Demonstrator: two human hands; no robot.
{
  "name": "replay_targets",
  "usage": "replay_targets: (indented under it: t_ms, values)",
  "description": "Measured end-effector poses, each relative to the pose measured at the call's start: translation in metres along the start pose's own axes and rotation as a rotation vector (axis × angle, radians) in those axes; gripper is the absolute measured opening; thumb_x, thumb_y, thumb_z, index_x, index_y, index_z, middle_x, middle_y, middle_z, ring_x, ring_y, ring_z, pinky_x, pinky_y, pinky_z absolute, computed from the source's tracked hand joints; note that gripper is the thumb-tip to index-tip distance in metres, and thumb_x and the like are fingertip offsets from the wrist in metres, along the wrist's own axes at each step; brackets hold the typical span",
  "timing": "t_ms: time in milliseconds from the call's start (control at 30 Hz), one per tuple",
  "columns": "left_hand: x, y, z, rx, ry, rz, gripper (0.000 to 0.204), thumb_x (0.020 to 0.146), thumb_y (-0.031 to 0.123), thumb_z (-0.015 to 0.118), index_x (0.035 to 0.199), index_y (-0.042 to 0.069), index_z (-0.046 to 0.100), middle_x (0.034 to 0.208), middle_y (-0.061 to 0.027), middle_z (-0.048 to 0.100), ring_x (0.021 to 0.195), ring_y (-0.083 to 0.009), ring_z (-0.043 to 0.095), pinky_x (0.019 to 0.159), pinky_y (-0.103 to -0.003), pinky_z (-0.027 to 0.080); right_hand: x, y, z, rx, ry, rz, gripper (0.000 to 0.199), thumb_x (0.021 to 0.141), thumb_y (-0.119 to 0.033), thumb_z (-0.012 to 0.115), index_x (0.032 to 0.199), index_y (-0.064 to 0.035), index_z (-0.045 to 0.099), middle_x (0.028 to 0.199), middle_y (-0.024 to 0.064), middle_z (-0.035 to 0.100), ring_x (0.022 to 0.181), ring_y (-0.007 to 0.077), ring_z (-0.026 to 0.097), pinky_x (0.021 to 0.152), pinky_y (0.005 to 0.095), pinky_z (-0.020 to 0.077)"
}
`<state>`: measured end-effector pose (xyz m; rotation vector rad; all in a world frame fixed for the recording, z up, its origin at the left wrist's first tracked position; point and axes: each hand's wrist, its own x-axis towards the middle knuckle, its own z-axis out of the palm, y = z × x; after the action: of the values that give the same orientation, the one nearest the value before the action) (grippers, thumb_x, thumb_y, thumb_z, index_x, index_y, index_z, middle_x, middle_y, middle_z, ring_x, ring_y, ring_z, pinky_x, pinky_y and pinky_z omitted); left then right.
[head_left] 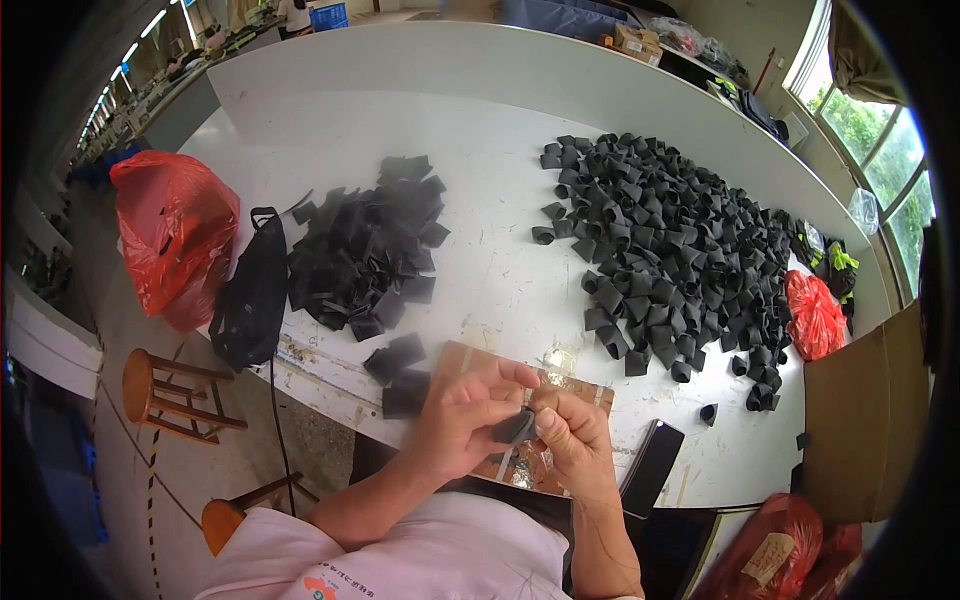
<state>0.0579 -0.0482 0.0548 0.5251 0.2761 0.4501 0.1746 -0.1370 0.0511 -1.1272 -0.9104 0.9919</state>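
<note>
Above a brown cardboard sheet (462, 368) at the table's near edge, my two hands meet on a small dark grey fabric piece (514, 430), bent over into a curve. My left hand (465, 412) holds its left side, thumb against the piece and a finger reaching over the top. With thumb and curled fingers my right hand (572, 432) pinches the upper right end. Flat black fabric pieces (408, 392) lie just left of my left hand, below a loose heap of similar flat pieces (365, 255). Many curled, tube-like black pieces (670, 260) cover the table's right side.
A black phone (653, 468) lies right of the cardboard. A red plastic bag (175, 235) and a black bag (250, 290) sit at the left edge, another red bag (815, 315) at the right. Wooden stools (150, 385) stand below left. A low panel (400, 62) borders the table's back.
</note>
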Motion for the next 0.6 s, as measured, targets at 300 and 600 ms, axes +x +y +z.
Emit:
replay_targets:
  t_ms: [300,600]
  values:
    - [0.005,-0.008,-0.010,1.209,0.160,0.626,0.027,0.084,0.007,0.051,0.109,-0.001,0.047,0.072,-0.0014,0.052,0.063,-0.0063,0.047,0.054,-0.017,0.038,0.006,0.011,-0.011,-0.454,0.094,-0.037,0.026,0.086,-0.024,0.053,0.081,0.0012,0.056,0.068,0.0075,0.051,0.061,0.0186,0.046,0.058,0.0272,0.0380]
    - [0.000,-0.001,0.006,0.923,-0.004,0.599,0.006,0.081,0.005,0.058,0.084,0.001,0.061,0.088,-0.0109,0.059,0.082,-0.0182,0.055,0.071,-0.026,0.043,-0.010,-0.007,0.004,-0.808,0.260,-0.445,0.035,0.068,-0.023,0.071,0.092,-0.0020,0.057,0.080,0.0102,0.055,0.066,0.0222,0.051,0.055,0.0308,0.0413]
